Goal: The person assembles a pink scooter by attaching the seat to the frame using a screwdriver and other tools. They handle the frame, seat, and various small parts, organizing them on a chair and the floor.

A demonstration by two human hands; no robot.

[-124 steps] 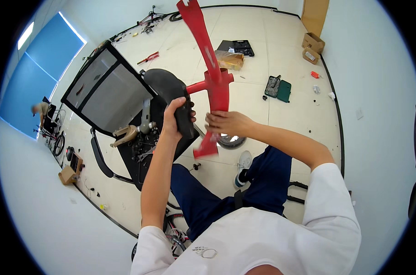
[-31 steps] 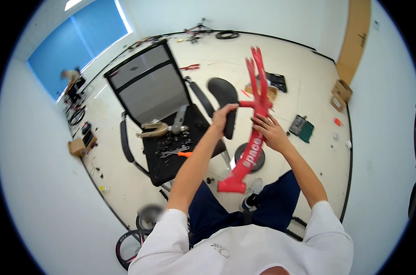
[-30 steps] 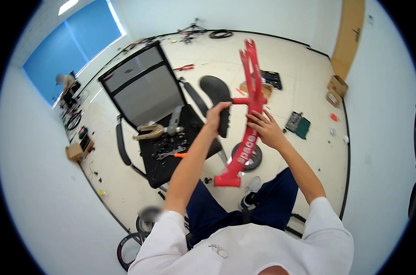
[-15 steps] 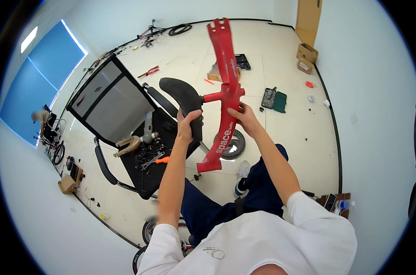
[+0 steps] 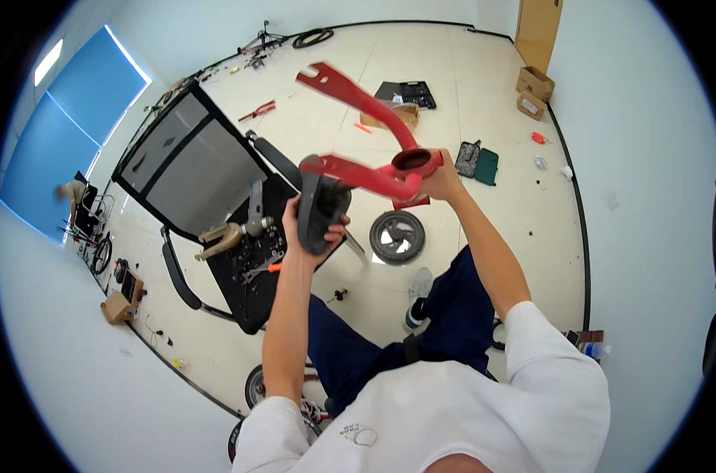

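In front of me I hold up a red bicycle frame (image 5: 383, 113) with a black saddle (image 5: 314, 206) on its left end. The frame is turned so that a round tube opening faces me and its slotted ends point to the far left. My left hand (image 5: 323, 236) is closed around the saddle from below, with fingers wrapped over its edge. My right hand (image 5: 443, 181) grips the frame beside the round opening; part of its fingers is hidden behind the tube.
Left of me, a mesh-backed office chair (image 5: 200, 169) carries a fork (image 5: 225, 239), a wrench (image 5: 257, 270) and loose small parts. A small wheel (image 5: 397, 236) lies on the floor. Farther off are a tool case (image 5: 418, 94) and cardboard boxes (image 5: 534, 85). A person (image 5: 76, 194) is at far left.
The frame has rotated from nearly upright to tilted, its far end swinging left and its tube opening turning toward me. The saddle has tipped and sunk slightly with my left hand.
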